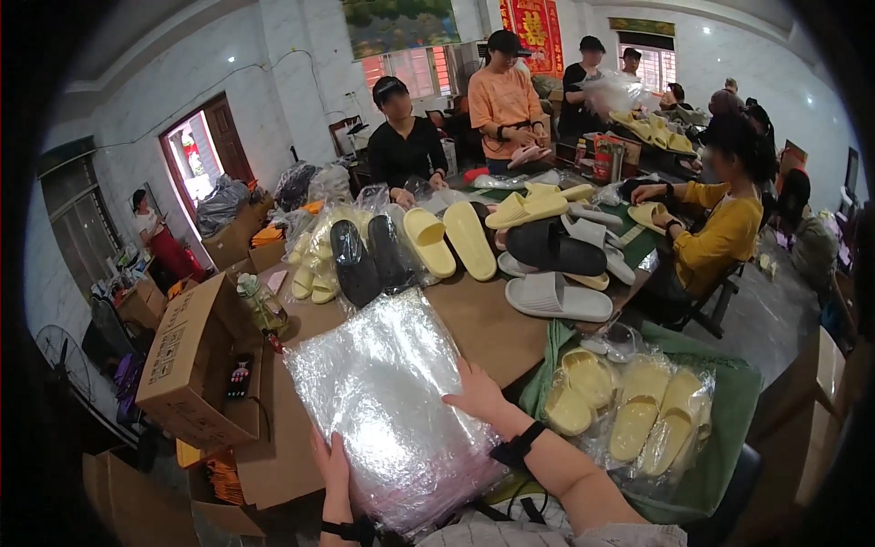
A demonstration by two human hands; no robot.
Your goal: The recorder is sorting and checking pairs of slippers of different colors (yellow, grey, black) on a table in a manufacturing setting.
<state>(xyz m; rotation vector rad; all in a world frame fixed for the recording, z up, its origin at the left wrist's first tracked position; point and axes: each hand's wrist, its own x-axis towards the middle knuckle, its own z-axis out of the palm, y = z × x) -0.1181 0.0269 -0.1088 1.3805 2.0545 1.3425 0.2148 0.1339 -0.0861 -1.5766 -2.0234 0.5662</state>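
A thick stack of clear plastic bags [387,392], shiny with reflected light and pinkish at the lower edge, lies tilted in front of me at the table's near edge. My left hand [332,467] grips its lower left side, the thumb on top. On the right side, my right hand [478,394] holds the stack, its thumb reaching over the upper face. Just beyond the bags stand a pair of black slippers [357,260], partly in clear plastic, and a pair of pale yellow slippers [469,242].
An opened cardboard box [187,356] with a phone [240,376] stands left, beside a bottle [262,305]. A green sack [729,401] with bagged yellow slippers [638,410] is at right. More slippers, including a grey slipper [558,299], pile on the table. Several co-workers surround it.
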